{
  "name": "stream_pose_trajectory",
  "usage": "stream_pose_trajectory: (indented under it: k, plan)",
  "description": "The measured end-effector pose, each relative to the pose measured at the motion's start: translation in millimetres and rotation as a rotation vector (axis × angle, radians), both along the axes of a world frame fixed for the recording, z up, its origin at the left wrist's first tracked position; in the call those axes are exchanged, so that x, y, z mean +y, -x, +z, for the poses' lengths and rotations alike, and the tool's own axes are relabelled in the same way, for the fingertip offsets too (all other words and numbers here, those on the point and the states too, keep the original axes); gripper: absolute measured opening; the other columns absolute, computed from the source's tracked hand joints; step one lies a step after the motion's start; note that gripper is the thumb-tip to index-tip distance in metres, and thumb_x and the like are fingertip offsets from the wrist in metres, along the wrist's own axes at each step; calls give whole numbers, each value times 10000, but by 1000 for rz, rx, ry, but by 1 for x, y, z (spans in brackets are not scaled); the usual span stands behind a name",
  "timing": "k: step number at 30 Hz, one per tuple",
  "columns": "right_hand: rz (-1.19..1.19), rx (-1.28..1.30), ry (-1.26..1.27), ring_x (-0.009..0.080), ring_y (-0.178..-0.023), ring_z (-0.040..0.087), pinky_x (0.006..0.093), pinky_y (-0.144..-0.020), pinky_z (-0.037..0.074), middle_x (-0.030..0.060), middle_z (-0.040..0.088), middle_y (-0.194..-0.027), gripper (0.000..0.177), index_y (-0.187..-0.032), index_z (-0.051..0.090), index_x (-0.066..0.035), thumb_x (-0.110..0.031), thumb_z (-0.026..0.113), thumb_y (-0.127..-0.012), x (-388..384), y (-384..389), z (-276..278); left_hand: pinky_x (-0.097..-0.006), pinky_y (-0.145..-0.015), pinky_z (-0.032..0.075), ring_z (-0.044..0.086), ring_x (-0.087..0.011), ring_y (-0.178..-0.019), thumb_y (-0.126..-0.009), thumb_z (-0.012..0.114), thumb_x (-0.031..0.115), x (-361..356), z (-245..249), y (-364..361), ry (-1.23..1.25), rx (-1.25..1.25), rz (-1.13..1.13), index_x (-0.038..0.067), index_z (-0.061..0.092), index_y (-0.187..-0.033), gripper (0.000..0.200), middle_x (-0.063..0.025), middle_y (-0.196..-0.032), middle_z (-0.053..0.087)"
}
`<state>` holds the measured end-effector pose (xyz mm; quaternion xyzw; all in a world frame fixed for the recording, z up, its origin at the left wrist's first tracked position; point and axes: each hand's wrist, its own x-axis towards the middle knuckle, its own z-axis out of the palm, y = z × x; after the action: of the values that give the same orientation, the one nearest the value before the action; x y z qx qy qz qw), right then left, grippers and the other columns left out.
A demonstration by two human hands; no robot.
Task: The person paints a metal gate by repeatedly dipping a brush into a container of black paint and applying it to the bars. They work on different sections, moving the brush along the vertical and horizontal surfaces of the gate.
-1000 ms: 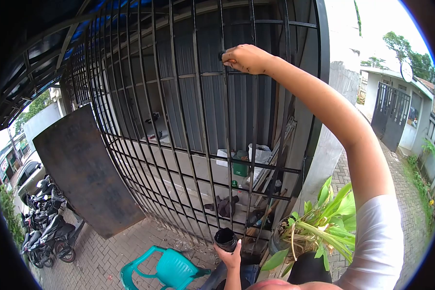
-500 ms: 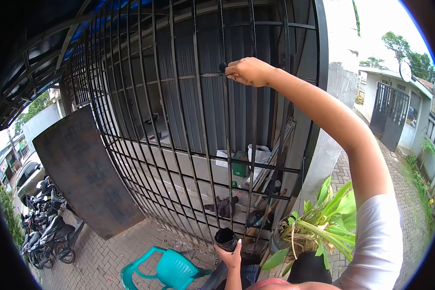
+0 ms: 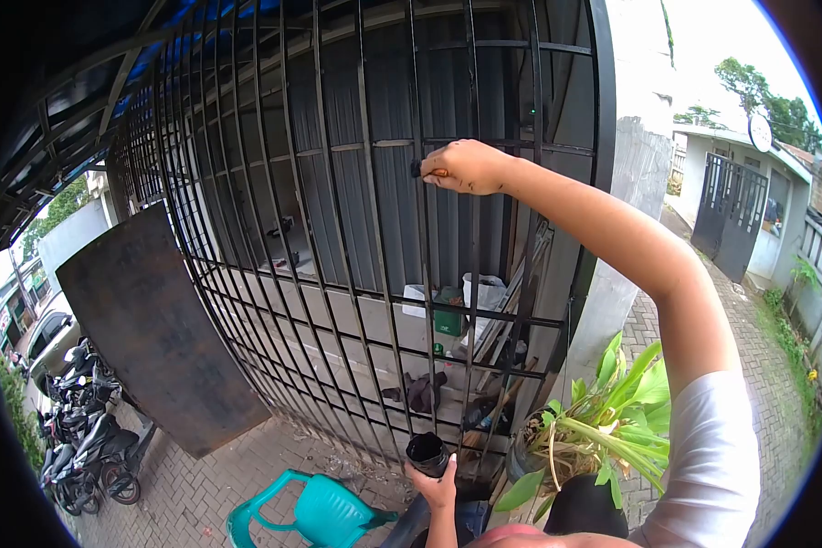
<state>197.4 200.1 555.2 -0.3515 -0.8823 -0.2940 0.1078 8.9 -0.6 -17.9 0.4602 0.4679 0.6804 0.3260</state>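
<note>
My right hand (image 3: 466, 168), its arm stretched out, is closed around a small paintbrush (image 3: 440, 172). A bit of orange-brown handle shows between the fingers. The dark brush head (image 3: 416, 169) is at an upright bar of the black metal grille (image 3: 419, 228), just below a crossbar. Low down, my left hand (image 3: 437, 484) grips a black cup (image 3: 427, 453) with its open mouth facing up. The inside of the cup looks black, and I cannot make out how full it is. Dark specks mark my right hand and wrist.
A green plastic chair (image 3: 333, 507) stands at the lower left, and a leafy potted plant (image 3: 612, 420) at the lower right. A rusty metal sheet (image 3: 160, 329) leans at the left, near parked motorbikes (image 3: 100, 447). Behind the grille are a green container (image 3: 448, 312) and white bags (image 3: 486, 292).
My right hand has moved down along the upright bar with the paintbrush, from the crossbar to just below it. My left hand still holds the cup in about the same place.
</note>
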Motion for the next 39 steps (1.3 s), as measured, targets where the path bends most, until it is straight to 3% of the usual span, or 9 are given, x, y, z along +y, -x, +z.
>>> stream_pose_trajectory:
  k: [2, 7, 19, 21, 24, 27, 32, 39]
  plan:
    - [-12, -38, 40, 360, -929, 702, 499, -842, 552, 122, 703, -946, 152, -985, 646, -59, -202, 595, -986, 0, 4, -27, -426, -1009, 456, 585, -327, -1135, -728, 942, 207, -1, 3, 1, -28, 0, 31, -32, 474, -1358, 820, -192, -1238, 586]
    - [-18, -84, 25, 351, -870, 695, 486, -768, 563, 108, 636, -953, 114, -988, 588, -71, -184, 577, -976, 11, 4, -113, -419, -1042, 441, 575, -314, -1157, -736, 940, 197, -1, 2, 2, -14, -40, 13, -46, 461, -1381, 839, -195, -1277, 574]
    - [46, 7, 144, 329, -891, 703, 472, -743, 585, 99, 610, -973, 132, -992, 577, -47, -138, 618, -906, 11, -18, -224, -440, -1042, 438, 577, -340, -1160, -740, 932, 178, -4, 1, 0, -73, -34, -6, -52, 425, -1413, 873, -218, -1279, 564]
    - [142, 40, 20, 334, -874, 705, 474, -727, 586, 106, 609, -971, 141, -992, 572, -42, -140, 625, -905, 17, -21, -249, -388, -1049, 449, 585, -278, -1174, -759, 929, 173, -4, 0, 1, -42, -38, -38, -56, 419, -1441, 882, -184, -1315, 567]
    - [161, 100, -38, 338, -848, 705, 481, -717, 585, 112, 605, -966, 149, -990, 562, -38, -145, 628, -910, 21, -26, -279, -377, -1028, 462, 595, -263, -1151, -765, 923, 149, -6, 8, 1, -32, -33, -39, -49, 414, -1438, 866, -173, -1308, 569]
    - [150, 66, 45, 340, -830, 704, 484, -714, 581, 116, 605, -968, 147, -994, 553, -39, -147, 622, -922, 21, -29, -305, -368, -1029, 464, 592, -251, -1158, -772, 916, 125, -6, 3, 1, -27, -65, -58, -45, 406, -1448, 863, -165, -1312, 568]
    - [61, -2, 257, 326, -879, 691, 457, -748, 564, 100, 613, -947, 141, -1001, 555, -62, -191, 577, -949, 11, -17, -307, -403, -998, 463, 594, -282, -1106, -754, 929, 148, -6, 9, -2, -36, -105, -45, -44, 445, -1369, 806, -184, -1223, 586]
    - [95, 150, -184, 275, -940, 659, 407, -817, 564, 85, 617, -950, 205, -970, 572, -54, -148, 693, -834, -2, -5, -235, -420, -991, 466, 606, -312, -1093, -755, 932, 182, -6, 10, -1, -36, -76, -28, -48, 456, -1354, 799, -198, -1211, 599]
